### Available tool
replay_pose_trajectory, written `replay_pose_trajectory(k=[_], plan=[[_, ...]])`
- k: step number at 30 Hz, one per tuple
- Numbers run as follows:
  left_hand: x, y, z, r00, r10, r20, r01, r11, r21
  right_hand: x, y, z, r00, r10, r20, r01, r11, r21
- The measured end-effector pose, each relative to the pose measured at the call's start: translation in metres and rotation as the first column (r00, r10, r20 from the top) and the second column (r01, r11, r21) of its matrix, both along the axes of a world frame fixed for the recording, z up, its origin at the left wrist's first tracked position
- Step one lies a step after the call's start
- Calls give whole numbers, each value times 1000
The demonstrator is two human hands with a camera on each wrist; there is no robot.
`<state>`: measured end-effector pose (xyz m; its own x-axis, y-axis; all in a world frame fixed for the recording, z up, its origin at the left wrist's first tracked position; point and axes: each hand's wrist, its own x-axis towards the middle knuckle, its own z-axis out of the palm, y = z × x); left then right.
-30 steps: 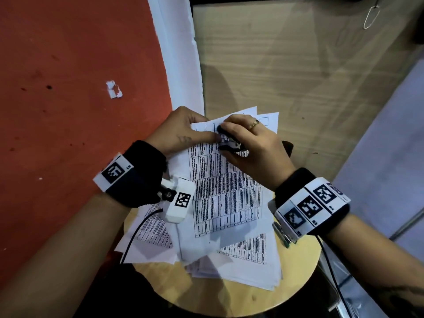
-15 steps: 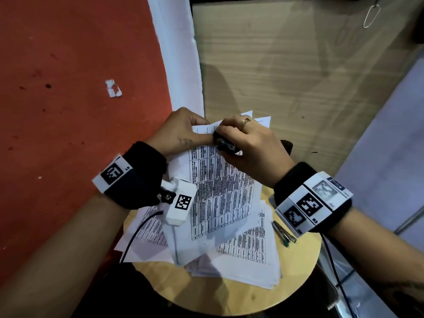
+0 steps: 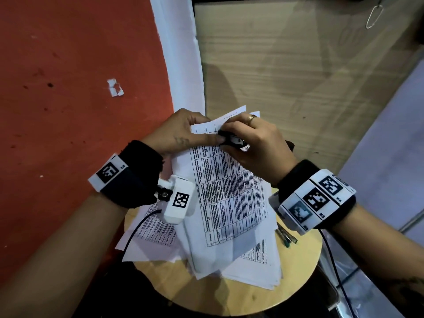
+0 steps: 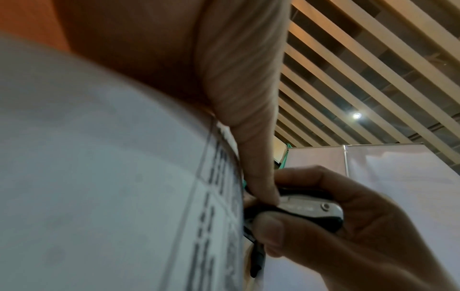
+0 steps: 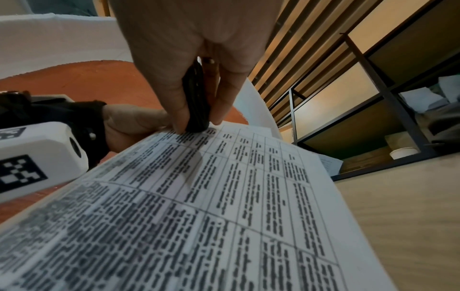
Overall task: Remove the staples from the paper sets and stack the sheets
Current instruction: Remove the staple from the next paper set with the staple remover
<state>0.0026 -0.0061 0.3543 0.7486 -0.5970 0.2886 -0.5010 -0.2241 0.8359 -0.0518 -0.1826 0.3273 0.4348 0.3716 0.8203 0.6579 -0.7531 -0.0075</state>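
Note:
A stapled paper set printed with tables is lifted at a tilt above the small round table. My left hand pinches its top left corner, thumb on the printed face, fingers behind. My right hand grips a black and silver staple remover and presses it against that same corner beside the left thumb. The left wrist view shows the staple remover squeezed between thumb and fingers at the sheet edge. From the right wrist, the staple remover tip sits on the paper set. The staple itself is hidden.
More printed sheets lie in a loose pile on the table under the lifted set. Pens rest at the table's right side. An orange wall stands left, a wooden panel behind.
The paper set's top corner has been lifted a little higher and tilted. Both hands rose with it; the staple remover stays pressed at the corner.

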Motion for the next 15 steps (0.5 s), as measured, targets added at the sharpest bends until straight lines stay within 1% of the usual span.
replay_pose_trajectory(k=[7, 11, 13, 15], plan=[[2, -3, -3, 1000, 7, 17, -6, 998, -55, 1, -5, -3, 997, 57, -54, -52, 993, 103], [1, 0, -6, 999, -41, -18, 39, 994, -98, -4, -3, -3, 997, 67, -48, -61, 991, 117], [1, 1, -6, 998, -50, -28, 46, 991, -124, -6, -2, -4, 994, 80, -69, -67, 982, 179], [1, 0, -5, 1000, -29, -8, 28, 989, -143, -5, -2, -2, 991, 95, -89, -70, 964, 255]])
